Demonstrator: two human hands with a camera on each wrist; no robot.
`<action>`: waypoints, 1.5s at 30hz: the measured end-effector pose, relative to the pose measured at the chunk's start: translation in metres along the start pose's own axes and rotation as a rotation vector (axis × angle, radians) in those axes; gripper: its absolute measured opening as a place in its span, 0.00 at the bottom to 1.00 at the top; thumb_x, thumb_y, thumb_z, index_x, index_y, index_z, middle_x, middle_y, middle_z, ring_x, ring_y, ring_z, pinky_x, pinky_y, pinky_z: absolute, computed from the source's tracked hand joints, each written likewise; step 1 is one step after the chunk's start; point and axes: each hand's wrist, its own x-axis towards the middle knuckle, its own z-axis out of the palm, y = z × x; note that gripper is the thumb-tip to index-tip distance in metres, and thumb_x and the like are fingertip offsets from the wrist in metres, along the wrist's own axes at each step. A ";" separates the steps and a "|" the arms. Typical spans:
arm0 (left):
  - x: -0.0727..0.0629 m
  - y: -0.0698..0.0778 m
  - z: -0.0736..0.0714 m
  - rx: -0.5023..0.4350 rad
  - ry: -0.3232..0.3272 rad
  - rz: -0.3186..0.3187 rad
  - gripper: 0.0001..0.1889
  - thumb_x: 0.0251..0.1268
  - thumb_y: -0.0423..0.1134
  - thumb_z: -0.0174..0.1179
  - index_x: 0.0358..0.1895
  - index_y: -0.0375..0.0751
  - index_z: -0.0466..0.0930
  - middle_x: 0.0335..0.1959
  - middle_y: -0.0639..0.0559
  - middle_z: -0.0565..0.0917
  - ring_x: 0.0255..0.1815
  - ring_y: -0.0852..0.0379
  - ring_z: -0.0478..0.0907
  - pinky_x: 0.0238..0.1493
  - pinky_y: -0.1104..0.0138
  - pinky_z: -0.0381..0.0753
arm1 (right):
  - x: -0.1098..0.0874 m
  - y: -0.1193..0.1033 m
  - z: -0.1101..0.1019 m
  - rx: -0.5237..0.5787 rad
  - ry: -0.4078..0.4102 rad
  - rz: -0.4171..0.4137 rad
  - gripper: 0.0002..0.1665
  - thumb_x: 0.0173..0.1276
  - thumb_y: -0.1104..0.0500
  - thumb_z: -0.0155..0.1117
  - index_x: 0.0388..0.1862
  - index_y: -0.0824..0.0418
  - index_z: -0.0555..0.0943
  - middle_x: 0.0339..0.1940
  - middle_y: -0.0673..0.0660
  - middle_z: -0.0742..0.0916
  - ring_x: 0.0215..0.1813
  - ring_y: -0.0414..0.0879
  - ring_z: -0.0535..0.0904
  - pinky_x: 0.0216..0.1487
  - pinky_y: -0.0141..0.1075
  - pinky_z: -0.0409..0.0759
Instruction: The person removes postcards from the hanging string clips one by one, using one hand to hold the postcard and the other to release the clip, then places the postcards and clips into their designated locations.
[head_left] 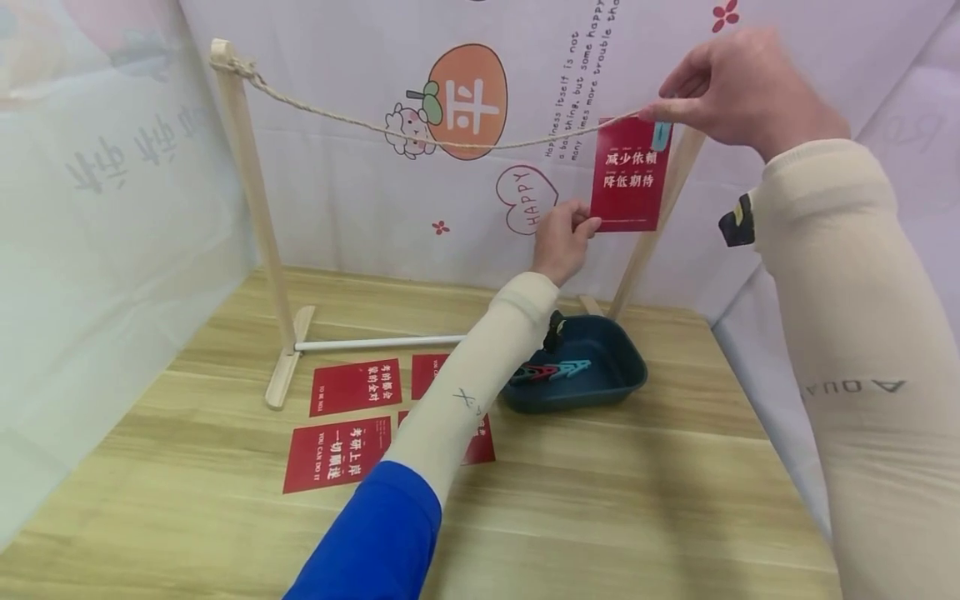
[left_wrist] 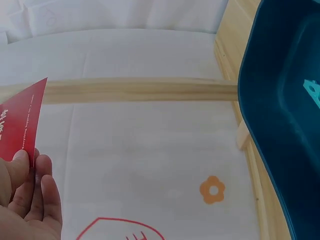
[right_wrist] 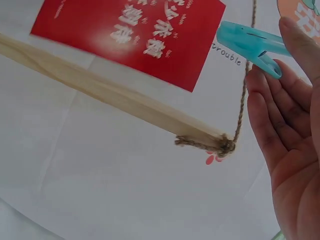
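A red card [head_left: 628,200] with white characters hangs upright at the right end of a thin rope [head_left: 337,117]. My left hand [head_left: 562,240] pinches the card's lower left corner between thumb and fingers, which the left wrist view also shows. Up at the rope, my right hand [head_left: 750,96] holds a teal clothespin [right_wrist: 245,41] between thumb and fingers. The clothespin's nose lies at the card's top right edge. Whether it has clamped both the card and the rope, I cannot tell.
Wooden posts [head_left: 251,179] carry the rope, with a white rod [head_left: 375,342] low between them. A dark blue basin [head_left: 630,375] holds several clothespins [head_left: 558,369]. Several red cards [head_left: 337,454] lie on the wooden table [head_left: 600,517], partly behind my left arm.
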 end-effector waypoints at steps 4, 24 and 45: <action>0.002 -0.005 -0.006 -0.003 0.006 -0.009 0.12 0.79 0.40 0.61 0.55 0.38 0.85 0.45 0.47 0.90 0.42 0.59 0.82 0.44 0.78 0.82 | -0.001 0.005 0.010 -0.020 -0.010 -0.028 0.34 0.76 0.41 0.65 0.66 0.67 0.82 0.64 0.71 0.86 0.59 0.63 0.79 0.66 0.65 0.80; 0.003 -0.023 -0.038 0.028 0.050 -0.039 0.12 0.82 0.42 0.58 0.50 0.37 0.85 0.39 0.46 0.87 0.39 0.58 0.79 0.41 0.74 0.79 | -0.004 0.008 0.050 -0.065 -0.087 -0.142 0.30 0.70 0.44 0.74 0.58 0.66 0.87 0.52 0.69 0.90 0.47 0.57 0.85 0.45 0.30 0.84; 0.001 -0.050 -0.081 0.036 0.116 -0.107 0.13 0.82 0.42 0.57 0.51 0.36 0.85 0.40 0.44 0.86 0.38 0.56 0.78 0.37 0.70 0.78 | -0.014 0.016 0.088 -0.045 -0.242 -0.159 0.29 0.64 0.47 0.81 0.55 0.66 0.87 0.47 0.67 0.91 0.43 0.54 0.87 0.50 0.49 0.91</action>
